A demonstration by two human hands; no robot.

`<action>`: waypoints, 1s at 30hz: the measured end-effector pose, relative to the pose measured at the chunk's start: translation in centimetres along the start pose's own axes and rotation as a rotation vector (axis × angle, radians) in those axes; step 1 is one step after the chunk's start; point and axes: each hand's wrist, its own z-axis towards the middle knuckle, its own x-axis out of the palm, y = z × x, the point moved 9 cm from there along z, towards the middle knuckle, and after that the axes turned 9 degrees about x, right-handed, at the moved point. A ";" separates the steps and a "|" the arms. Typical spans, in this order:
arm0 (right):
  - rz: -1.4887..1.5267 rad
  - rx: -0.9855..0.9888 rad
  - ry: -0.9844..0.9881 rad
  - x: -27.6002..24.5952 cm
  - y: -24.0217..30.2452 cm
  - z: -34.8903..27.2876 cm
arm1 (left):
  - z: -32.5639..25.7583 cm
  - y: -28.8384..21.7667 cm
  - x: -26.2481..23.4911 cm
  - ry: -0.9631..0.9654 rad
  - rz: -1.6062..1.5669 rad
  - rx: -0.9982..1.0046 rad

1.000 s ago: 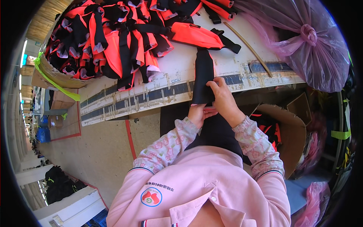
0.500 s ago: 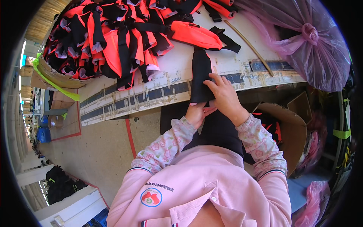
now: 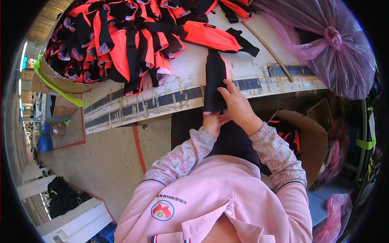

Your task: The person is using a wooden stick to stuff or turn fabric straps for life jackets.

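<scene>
A long black fabric pouch (image 3: 214, 81) with an orange edge and a light-coloured lining at its near end lies over the table's front edge. My right hand (image 3: 241, 107) pinches its right side near the lower end, with thumb and forefinger on the fabric. At the near end is my left hand (image 3: 212, 123), its fingers partly hidden under or inside the cloth, gripping there. Just beyond the black pouch, a bright orange zipped pouch (image 3: 210, 35) with a black strap rests on the table.
A heap of black and orange pouches (image 3: 117, 48) fills the left of the worn table (image 3: 170, 99). A wooden stick (image 3: 267, 50) and a knotted purple plastic bag (image 3: 332, 40) are at the right. Below the table stands an open cardboard box (image 3: 314, 148) with similar fabric pieces.
My left hand has moved slightly further under or into the near end of the black pouch. My right hand has shifted slightly down along its right side.
</scene>
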 end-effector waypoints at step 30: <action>-0.075 -0.116 0.045 -2.3 1.4 1.4 | -1.6 -4.3 3.0 -0.026 -0.003 0.066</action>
